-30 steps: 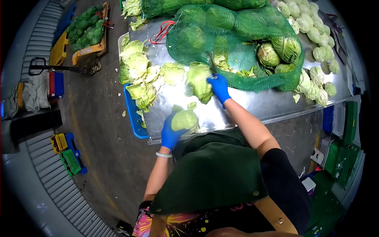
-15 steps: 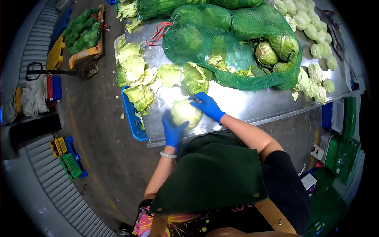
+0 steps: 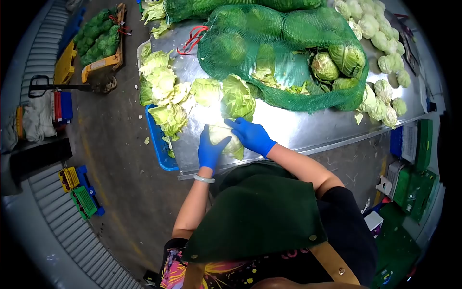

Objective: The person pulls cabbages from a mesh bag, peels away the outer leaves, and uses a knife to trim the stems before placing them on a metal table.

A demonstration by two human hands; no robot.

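Note:
A pale green cabbage (image 3: 234, 146) sits on the metal table near its front edge, between my two blue-gloved hands. My left hand (image 3: 211, 150) grips its left side, fingers curved around it and thumb laid across the front. From the right, my right hand (image 3: 252, 137) presses its fingers onto the cabbage's top; whether it also holds something small is hidden. Just beyond the hands lies a large loose cabbage leaf (image 3: 237, 98). More torn leaves (image 3: 161, 84) are heaped to the left.
An opened green mesh sack (image 3: 288, 62) with cabbages inside covers the table's far middle. Several trimmed cabbages (image 3: 380, 38) stand at the far right. A blue tray (image 3: 161, 144) sits below the table's left edge. On the floor, a pallet jack (image 3: 62, 87) stands by a loaded pallet.
The cabbage has been turned, and a greener part now faces me. My right hand has come down over its top; my left hand stays at its left side.

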